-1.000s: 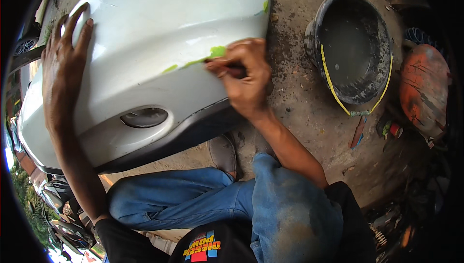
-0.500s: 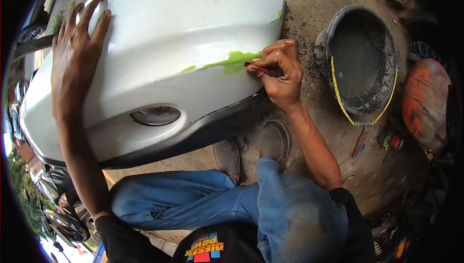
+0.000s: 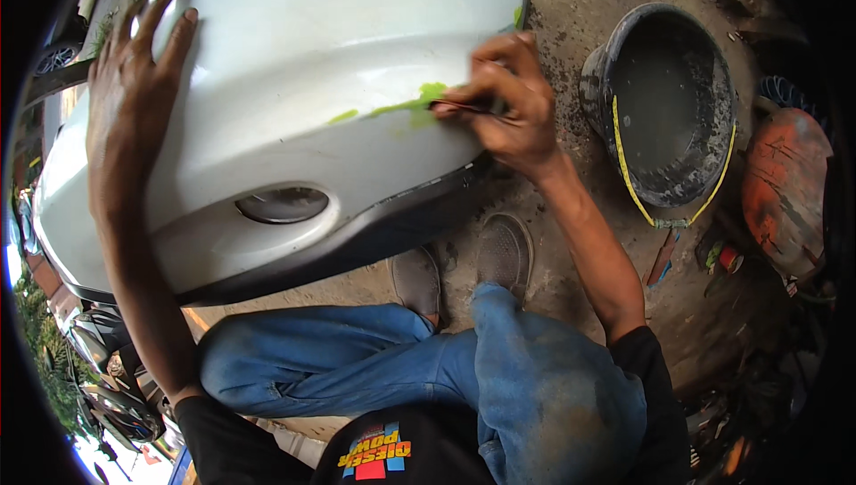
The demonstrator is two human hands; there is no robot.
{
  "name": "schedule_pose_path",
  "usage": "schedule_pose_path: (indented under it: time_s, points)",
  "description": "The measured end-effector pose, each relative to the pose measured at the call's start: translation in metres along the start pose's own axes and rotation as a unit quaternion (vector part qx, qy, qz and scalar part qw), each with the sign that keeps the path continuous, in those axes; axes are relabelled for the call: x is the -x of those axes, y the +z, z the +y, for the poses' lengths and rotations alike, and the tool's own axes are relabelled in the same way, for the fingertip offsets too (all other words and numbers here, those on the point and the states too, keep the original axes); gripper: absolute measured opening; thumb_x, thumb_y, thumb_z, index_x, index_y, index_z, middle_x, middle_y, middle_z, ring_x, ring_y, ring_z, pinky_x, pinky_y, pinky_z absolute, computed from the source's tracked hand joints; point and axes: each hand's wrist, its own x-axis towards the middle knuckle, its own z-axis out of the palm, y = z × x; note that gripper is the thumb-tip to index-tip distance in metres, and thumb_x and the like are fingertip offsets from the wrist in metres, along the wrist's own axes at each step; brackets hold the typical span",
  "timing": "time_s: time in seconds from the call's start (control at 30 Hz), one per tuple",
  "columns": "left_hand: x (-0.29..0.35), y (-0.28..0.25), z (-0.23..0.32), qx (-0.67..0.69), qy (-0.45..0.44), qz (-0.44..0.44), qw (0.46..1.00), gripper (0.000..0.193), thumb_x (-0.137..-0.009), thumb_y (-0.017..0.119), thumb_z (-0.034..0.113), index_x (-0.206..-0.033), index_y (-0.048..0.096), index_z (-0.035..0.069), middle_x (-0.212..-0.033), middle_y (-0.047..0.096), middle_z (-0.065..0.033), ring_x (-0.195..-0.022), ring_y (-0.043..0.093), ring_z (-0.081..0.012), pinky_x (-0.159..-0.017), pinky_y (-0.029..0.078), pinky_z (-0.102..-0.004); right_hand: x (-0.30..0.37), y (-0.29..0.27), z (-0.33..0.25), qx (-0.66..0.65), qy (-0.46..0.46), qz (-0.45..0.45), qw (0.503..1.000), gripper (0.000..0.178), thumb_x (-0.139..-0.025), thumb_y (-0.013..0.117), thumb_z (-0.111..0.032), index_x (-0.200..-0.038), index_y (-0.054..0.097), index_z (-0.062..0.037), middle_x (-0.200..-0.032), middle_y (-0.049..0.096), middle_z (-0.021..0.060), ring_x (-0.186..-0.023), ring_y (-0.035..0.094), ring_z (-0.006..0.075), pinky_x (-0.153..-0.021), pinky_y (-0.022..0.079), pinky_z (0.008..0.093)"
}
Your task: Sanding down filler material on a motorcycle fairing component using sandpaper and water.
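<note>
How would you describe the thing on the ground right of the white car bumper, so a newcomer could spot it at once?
Start at the large white bumper filling the upper left, where the right hand works a green smear. Just past that hand, on the dirt ground, sits a round dark bucket. Unlike the orange object beside it, it is grimy grey-black, open-topped, with a yellow cord along its rim.

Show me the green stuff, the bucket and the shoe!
green stuff [image 3: 419,103], head view, middle of the smear on the white panel
bucket [image 3: 596,84], head view, left rim
shoe [image 3: 504,249], head view, toe top
</note>
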Motion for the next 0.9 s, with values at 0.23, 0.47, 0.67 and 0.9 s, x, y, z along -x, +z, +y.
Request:
schedule_pose_path:
  time_s: [0.23,0.47,0.67,0.9]
  points:
    - [-0.008,0.011,0.003,0.085,-0.109,-0.013,0.99,0.044,-0.112,0.051,0.028,-0.155,0.054,0.02,-0.159,0.052,-0.0131,-0.148,0.048,-0.0375,-0.123,0.038,-0.0517,-0.018,0.028,-0.022,-0.031,-0.02,-0.047,0.998,0.019,-0.072,0.094,-0.022,-0.083,0.079,-0.017,-0.101,0.062,0.0003,-0.101,0.053,0.0188,-0.09,0.038,0.0388]
    - [-0.014,0.002,0.002,0.131,-0.118,-0.005,0.984,0.046,-0.111,0.05,0.04,-0.151,0.057,0.019,-0.158,0.052,-0.0179,-0.148,0.048,-0.0384,-0.122,0.036,-0.0545,0.009,0.014,-0.004,-0.113,0.094,0.012,0.989,0.018,-0.075,0.094,-0.022,-0.082,0.078,-0.0155,-0.104,0.061,0.0023,-0.103,0.056,0.0201,-0.096,0.04,0.039]
    - [-0.017,-0.005,0.013,0.179,-0.141,-0.003,0.974,0.045,-0.11,0.053,0.036,-0.149,0.059,0.016,-0.153,0.055,-0.0222,-0.145,0.05,-0.0399,-0.12,0.038,-0.0536,0.004,0.006,-0.009,0.008,0.084,0.023,0.996,0.02,-0.078,0.092,-0.02,-0.082,0.074,-0.0127,-0.106,0.06,0.0036,-0.103,0.055,0.0237,-0.093,0.042,0.0414]
    - [-0.024,-0.037,0.013,0.278,-0.192,0.01,0.941,0.037,-0.112,0.053,0.027,-0.144,0.064,0.01,-0.154,0.057,-0.0139,-0.139,0.056,-0.0387,-0.119,0.041,-0.0498,0.025,-0.129,-0.04,0.032,0.361,0.271,0.892,0.016,-0.108,0.064,-0.013,-0.119,0.061,-0.0032,-0.103,0.074,0.0131,-0.078,0.071,0.0155,-0.064,0.055,0.0303]
